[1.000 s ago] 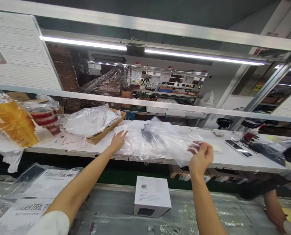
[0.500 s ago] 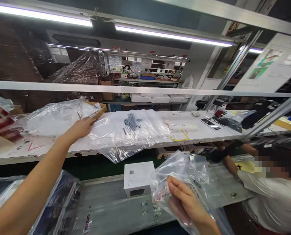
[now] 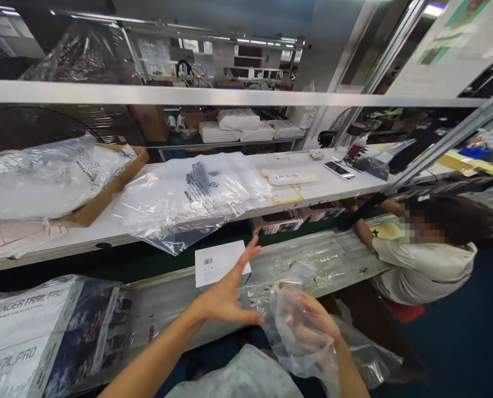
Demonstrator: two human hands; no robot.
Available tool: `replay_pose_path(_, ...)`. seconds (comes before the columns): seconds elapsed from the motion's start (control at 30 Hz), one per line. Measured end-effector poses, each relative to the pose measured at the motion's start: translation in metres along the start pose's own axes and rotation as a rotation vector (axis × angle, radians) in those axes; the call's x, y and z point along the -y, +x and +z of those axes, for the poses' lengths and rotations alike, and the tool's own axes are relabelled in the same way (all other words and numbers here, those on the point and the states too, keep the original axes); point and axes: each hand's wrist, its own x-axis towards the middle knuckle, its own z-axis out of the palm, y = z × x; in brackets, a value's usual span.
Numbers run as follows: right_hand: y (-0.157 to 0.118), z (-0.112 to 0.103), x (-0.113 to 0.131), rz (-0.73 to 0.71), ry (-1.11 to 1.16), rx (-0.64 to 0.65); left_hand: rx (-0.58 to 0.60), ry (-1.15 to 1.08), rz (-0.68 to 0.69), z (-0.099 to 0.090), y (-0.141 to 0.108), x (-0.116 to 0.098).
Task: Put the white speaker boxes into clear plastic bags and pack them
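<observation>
My left hand point(image 3: 225, 296) is empty, with thumb and fingers spread wide just left of the bag. A clear plastic bag point(image 3: 283, 331) is bunched over my right hand point(image 3: 308, 320), which shows through the film with its fingers curled; its loose end trails to the lower right. Behind my left hand, a small white box point(image 3: 215, 264) with a barcode stands on the grey conveyor surface point(image 3: 167, 309), partly hidden by that hand. More clear bags with printed caution text point(image 3: 200, 188) lie stacked on the white shelf beyond, overhanging its front edge.
Film-wrapped printed boxes point(image 3: 34, 326) sit at lower left. A cardboard tray point(image 3: 109, 190) with clear bags is on the shelf, with a phone point(image 3: 338, 169) farther right. A metal rail point(image 3: 229, 97) crosses above. At right, a co-worker point(image 3: 420, 260) sits beside the conveyor.
My left hand has come back from the cardboard tray to beside the bag, its fingers now spread. The bag now covers my right hand. The view has tilted down.
</observation>
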Motion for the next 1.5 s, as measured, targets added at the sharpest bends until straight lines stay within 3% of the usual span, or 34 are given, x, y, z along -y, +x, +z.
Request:
replay_pose_path(0.07, -0.008, -0.005, 0.001, 0.141, 0.185, 0.077, 0.253, 0.005, 0.002, 0.01, 0.024, -0.001)
replay_pose_path(0.13, -0.018, -0.02, 0.006, 0.136, 0.242, -0.014, 0.386, -0.035, -0.1, 0.022, 0.041, 0.003)
replay_pose_path(0.27, -0.029, -0.074, 0.009, -0.072, 0.06, -0.457, 0.387, 0.149, -0.29, 0.028, 0.045, 0.012)
replay_pose_path(0.33, -0.027, -0.097, 0.0, -0.144, -0.098, -0.571, 0.402, 0.285, -0.363, 0.022, 0.042, 0.011)
replay_pose_path(0.43, -0.022, -0.113, -0.021, -0.109, -0.235, -0.396, 0.503, 0.381, -0.366, 0.017, 0.042, 0.004)
replay_pose_path(0.53, -0.018, -0.118, -0.03, -0.037, -0.389, -0.181, 0.55, 0.35, -0.173, 0.02, 0.042, 0.0)
replay_pose_path(0.63, -0.011, -0.124, -0.026, -0.068, -0.456, -0.159, 0.474, 0.308, -0.097, 0.027, 0.033, 0.004)
replay_pose_path(0.77, 0.007, -0.126, -0.021, -0.089, -0.247, -0.137, 0.371, 0.366, -0.327, 0.035, 0.012, 0.015)
replay_pose_path(0.9, 0.028, -0.12, -0.025, 0.004, -0.109, -0.127, 0.121, 0.557, -0.48, 0.025, 0.0, 0.013)
replay_pose_path(1.0, 0.043, -0.119, -0.034, 0.064, -0.077, -0.162, -0.044, 0.406, -0.5, 0.01, -0.007, 0.0)
replay_pose_path(1.07, 0.051, -0.118, -0.039, 0.098, -0.136, -0.108, -0.169, 0.202, -0.493, 0.005, -0.015, -0.007)
replay_pose_path(1.2, 0.06, -0.107, -0.026, -0.003, -0.544, 0.121, -0.433, -0.059, -0.675, 0.017, -0.033, -0.003)
replay_pose_path(1.27, 0.062, -0.09, -0.014, -0.075, -0.649, 0.362, -0.449, -0.042, -0.735, 0.028, -0.039, 0.001)
replay_pose_path(1.37, 0.063, -0.055, -0.006, -0.004, -0.628, 0.738, -0.483, 0.159, -0.656, 0.04, -0.043, -0.001)
replay_pose_path(1.43, 0.066, -0.038, -0.009, 0.09, -0.652, 0.84, -0.529, 0.279, -0.619, 0.04, -0.047, -0.01)
replay_pose_path(1.5, 0.069, -0.032, -0.013, 0.111, -0.656, 0.847, -0.426, 0.242, -0.677, 0.033, -0.057, -0.022)
